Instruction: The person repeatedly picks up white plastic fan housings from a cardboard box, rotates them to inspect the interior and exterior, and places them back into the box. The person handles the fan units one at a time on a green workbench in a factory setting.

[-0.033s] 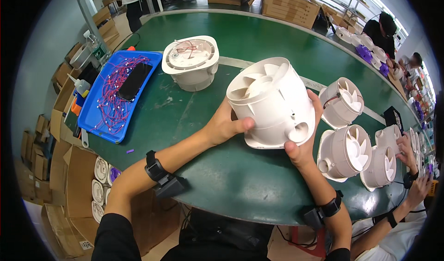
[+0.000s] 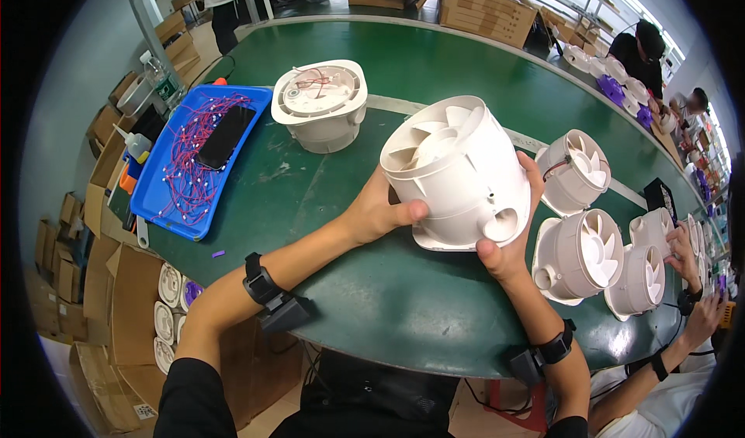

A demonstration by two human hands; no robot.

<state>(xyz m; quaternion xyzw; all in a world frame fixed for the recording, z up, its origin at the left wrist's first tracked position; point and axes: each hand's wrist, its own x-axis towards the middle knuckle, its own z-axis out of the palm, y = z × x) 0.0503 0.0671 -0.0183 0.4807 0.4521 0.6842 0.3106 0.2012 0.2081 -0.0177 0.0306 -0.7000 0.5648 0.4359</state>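
Observation:
Between my two hands I hold a white plastic fan housing point(image 2: 458, 182), tilted above the green table. Its round end with the fan blades faces up, and a short round spout sticks out low on its near side. My left hand point(image 2: 386, 211) is closed on its left side, thumb at the front. My right hand point(image 2: 512, 240) grips the right side, thumb beside the spout and fingers round the back. Another white housing point(image 2: 322, 104) stands farther left, flat flange up, with thin red wires on top. More fan housings point(image 2: 578, 256) stand right of my right hand.
A blue tray point(image 2: 140, 197) at the left holds red and purple wires and a black phone point(image 2: 225, 137). Below it, a cardboard box point(image 2: 132, 314) contains white and purple parts. At the right, a co-worker's hands point(image 2: 683, 256) are near more housings. Cartons point(image 2: 485, 15) line the far edge.

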